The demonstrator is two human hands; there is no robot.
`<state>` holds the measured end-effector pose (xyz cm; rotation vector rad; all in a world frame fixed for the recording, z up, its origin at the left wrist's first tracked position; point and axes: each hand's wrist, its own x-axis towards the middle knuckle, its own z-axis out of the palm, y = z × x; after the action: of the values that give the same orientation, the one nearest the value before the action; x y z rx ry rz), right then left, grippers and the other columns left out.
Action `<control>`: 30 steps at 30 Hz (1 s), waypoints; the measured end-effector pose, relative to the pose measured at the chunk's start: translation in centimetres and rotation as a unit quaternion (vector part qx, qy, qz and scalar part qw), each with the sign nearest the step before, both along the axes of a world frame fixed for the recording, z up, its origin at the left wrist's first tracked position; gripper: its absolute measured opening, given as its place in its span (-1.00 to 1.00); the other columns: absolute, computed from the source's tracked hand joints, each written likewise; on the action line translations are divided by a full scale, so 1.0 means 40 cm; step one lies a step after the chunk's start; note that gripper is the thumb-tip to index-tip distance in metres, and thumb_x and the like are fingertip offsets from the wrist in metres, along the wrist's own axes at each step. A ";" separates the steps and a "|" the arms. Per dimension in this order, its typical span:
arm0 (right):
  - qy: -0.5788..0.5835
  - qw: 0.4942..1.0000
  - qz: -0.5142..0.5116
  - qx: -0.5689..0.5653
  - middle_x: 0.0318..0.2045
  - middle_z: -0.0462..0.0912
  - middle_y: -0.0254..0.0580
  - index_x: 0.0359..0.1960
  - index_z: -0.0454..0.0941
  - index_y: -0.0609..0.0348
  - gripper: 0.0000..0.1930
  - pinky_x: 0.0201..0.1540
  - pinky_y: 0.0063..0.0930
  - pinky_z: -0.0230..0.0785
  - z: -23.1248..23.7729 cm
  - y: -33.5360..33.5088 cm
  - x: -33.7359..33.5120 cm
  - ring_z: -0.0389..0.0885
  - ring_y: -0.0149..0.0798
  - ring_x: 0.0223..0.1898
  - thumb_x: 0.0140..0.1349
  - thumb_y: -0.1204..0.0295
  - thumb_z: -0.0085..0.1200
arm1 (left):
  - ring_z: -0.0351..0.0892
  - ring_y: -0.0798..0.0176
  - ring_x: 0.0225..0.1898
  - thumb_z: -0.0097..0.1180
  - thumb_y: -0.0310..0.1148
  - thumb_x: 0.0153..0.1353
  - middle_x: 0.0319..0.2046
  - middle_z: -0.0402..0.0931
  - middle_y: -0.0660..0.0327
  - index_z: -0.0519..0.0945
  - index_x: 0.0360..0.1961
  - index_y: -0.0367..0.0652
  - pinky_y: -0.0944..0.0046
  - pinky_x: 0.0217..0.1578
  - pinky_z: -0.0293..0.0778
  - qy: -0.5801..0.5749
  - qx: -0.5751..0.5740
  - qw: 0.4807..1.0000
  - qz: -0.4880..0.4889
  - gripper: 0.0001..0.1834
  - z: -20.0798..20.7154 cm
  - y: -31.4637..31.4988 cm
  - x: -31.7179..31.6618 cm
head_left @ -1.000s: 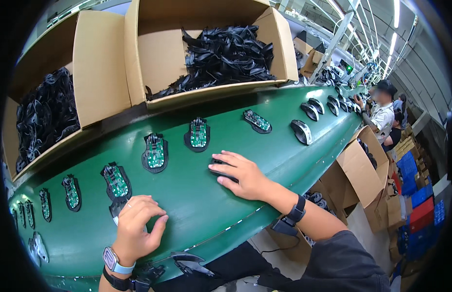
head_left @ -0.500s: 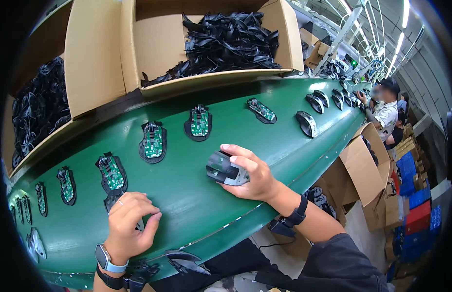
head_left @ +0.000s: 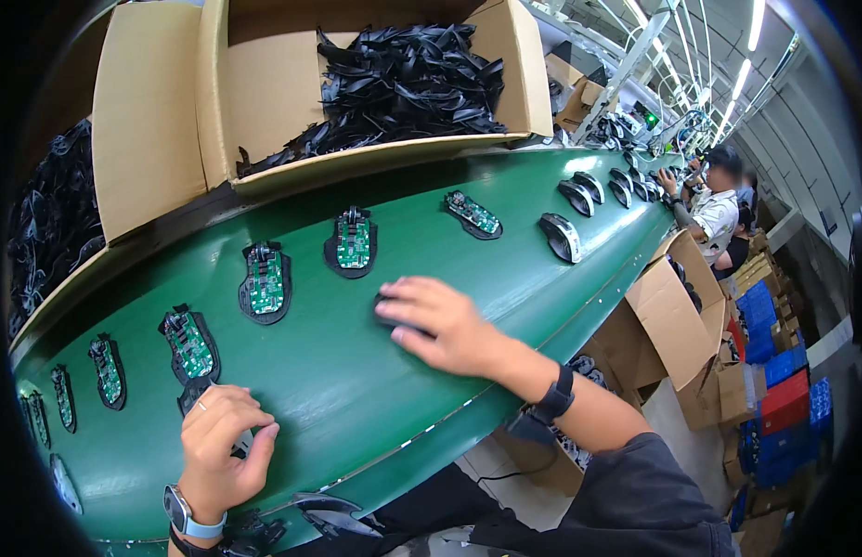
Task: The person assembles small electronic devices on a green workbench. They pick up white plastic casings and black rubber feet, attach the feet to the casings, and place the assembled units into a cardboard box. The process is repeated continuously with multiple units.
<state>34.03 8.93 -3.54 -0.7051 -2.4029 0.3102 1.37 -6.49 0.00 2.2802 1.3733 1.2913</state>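
My right hand (head_left: 440, 325) lies palm down on the green conveyor belt (head_left: 356, 399), its fingers closed over a black mouse body (head_left: 386, 318) that only peeks out at the fingertips. My left hand (head_left: 222, 446) is curled at the near edge of the belt over a black mouse part (head_left: 191, 397), mostly hidden under the fingers. Beyond both hands runs a row of black mouse bases with green circuit boards (head_left: 265, 281), (head_left: 354, 241), (head_left: 187, 343). Each wrist wears a watch or band.
Two open cardboard boxes of black plastic shells (head_left: 403, 84), (head_left: 41, 223) stand behind the belt. Closed-up mice (head_left: 561, 237) ride further right. Another person (head_left: 719, 204) works at the far end. Cardboard boxes (head_left: 672, 306) stand by the belt's right side; black shells (head_left: 329, 515) lie near my lap.
My right hand had lifted a black mouse body off the belt and now presses it down flat on the belt. The boards have drifted right. My left hand stayed at the near edge.
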 end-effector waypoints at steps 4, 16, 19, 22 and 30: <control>0.090 0.984 -0.152 -0.020 0.08 0.73 0.06 0.03 0.73 0.16 -0.65 0.30 -0.20 0.50 0.075 0.237 0.165 0.70 0.04 0.15 0.17 0.46 0.29 | 0.65 0.00 -0.34 0.36 -0.61 -0.11 -0.47 0.59 0.12 0.63 -0.44 -0.20 0.07 -0.19 0.61 -0.012 0.006 1.000 0.004 -0.82 -0.006 0.004 0.001; 0.148 0.938 -0.067 -0.307 -0.04 0.79 -0.20 0.10 0.72 0.32 -0.51 0.06 -0.53 0.51 0.153 0.339 0.235 0.68 -0.37 -0.07 0.11 0.51 0.05 | 0.64 0.02 -0.38 0.34 -0.61 -0.14 -0.50 0.57 0.15 0.62 -0.45 -0.20 0.00 -0.20 0.61 -0.016 0.012 1.000 -0.002 -0.81 -0.007 0.008 -0.011; 0.142 0.941 -0.089 -0.295 -0.05 0.79 -0.22 0.10 0.73 0.29 -0.59 0.07 -0.55 0.51 0.131 0.330 0.222 0.68 -0.42 -0.07 0.19 0.52 0.16 | 0.64 0.03 -0.38 0.34 -0.62 -0.14 -0.51 0.58 0.16 0.61 -0.45 -0.20 -0.01 -0.20 0.61 -0.013 0.010 1.000 -0.006 -0.80 -0.006 0.006 -0.010; 0.059 0.982 -0.170 -0.055 0.02 0.79 -0.03 0.00 0.78 0.18 -0.66 0.19 -0.36 0.52 0.134 0.382 0.282 0.75 -0.21 0.05 0.17 0.41 0.36 | 0.65 0.03 -0.38 0.34 -0.63 -0.15 -0.51 0.58 0.17 0.61 -0.44 -0.20 -0.01 -0.20 0.61 -0.020 0.011 1.000 -0.014 -0.79 -0.005 0.013 -0.007; -0.059 0.989 -0.129 -0.035 0.08 0.75 0.04 0.00 0.78 0.14 -0.67 0.26 -0.24 0.50 0.117 0.457 0.272 0.72 -0.02 0.14 0.20 0.36 0.37 | 0.65 0.05 -0.39 0.33 -0.64 -0.15 -0.52 0.59 0.21 0.59 -0.43 -0.17 -0.01 -0.19 0.61 -0.023 0.012 1.000 -0.005 -0.77 0.000 0.007 -0.016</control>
<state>44.90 27.20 1.15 -1.0814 -2.3830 0.2525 0.74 -6.20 0.02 2.2548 1.3355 1.3560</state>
